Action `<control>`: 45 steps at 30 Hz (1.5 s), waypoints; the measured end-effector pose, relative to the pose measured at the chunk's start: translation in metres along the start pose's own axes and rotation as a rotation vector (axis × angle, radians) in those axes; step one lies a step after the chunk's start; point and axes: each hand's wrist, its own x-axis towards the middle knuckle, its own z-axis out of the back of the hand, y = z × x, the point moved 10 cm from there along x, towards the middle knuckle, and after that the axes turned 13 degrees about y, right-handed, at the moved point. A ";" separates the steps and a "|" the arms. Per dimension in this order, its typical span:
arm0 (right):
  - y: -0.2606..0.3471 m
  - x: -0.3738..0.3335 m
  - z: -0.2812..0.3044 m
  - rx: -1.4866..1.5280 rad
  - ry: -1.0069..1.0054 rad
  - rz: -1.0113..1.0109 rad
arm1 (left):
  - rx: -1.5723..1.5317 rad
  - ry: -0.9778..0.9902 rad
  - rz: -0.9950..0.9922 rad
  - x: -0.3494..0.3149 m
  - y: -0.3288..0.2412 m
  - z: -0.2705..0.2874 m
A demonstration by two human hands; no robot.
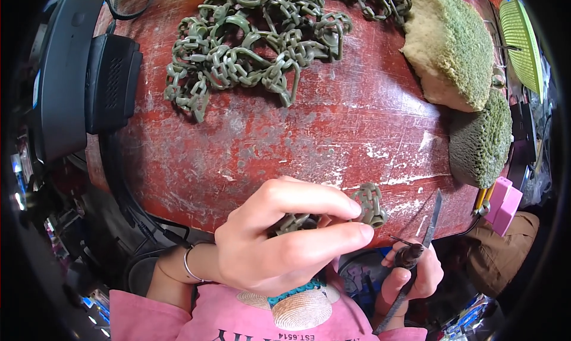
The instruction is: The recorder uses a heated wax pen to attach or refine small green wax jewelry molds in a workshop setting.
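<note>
My left hand [279,234] is closed over the near edge of the red table. Its thumb and fingers pinch a small piece of olive-green chain links [370,205], and more of the piece shows under the palm. To its right, my right hand [422,275] grips a long, flat, dark file-like tool [432,219] wrapped with dark material around its middle. The tool slants upward with its narrow tip over the table edge, apart from the chain piece. A thin dark pin sticks out near the wrapped part.
A heap of green chains and rings [256,49] lies on the worn red table [267,138]. Two rough green foam blocks [455,49] sit at the right, near a lime-green basket [520,46] and a pink block [504,205]. A dark device [113,82] with cables stands left.
</note>
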 end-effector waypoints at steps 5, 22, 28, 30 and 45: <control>0.011 0.009 -0.005 -0.054 0.016 0.071 | -0.003 -0.015 0.031 -0.001 0.002 0.001; 0.015 0.027 -0.022 0.788 0.028 -0.066 | -0.207 0.017 0.039 0.005 0.007 -0.010; 0.017 0.035 -0.035 0.963 0.099 -0.170 | -0.316 0.066 0.005 0.010 0.004 -0.013; 0.022 0.036 -0.037 0.937 0.079 -0.090 | -0.395 0.064 0.073 0.011 0.009 -0.014; 0.039 0.039 -0.043 1.174 0.083 0.048 | -0.827 0.216 0.208 0.006 0.027 -0.030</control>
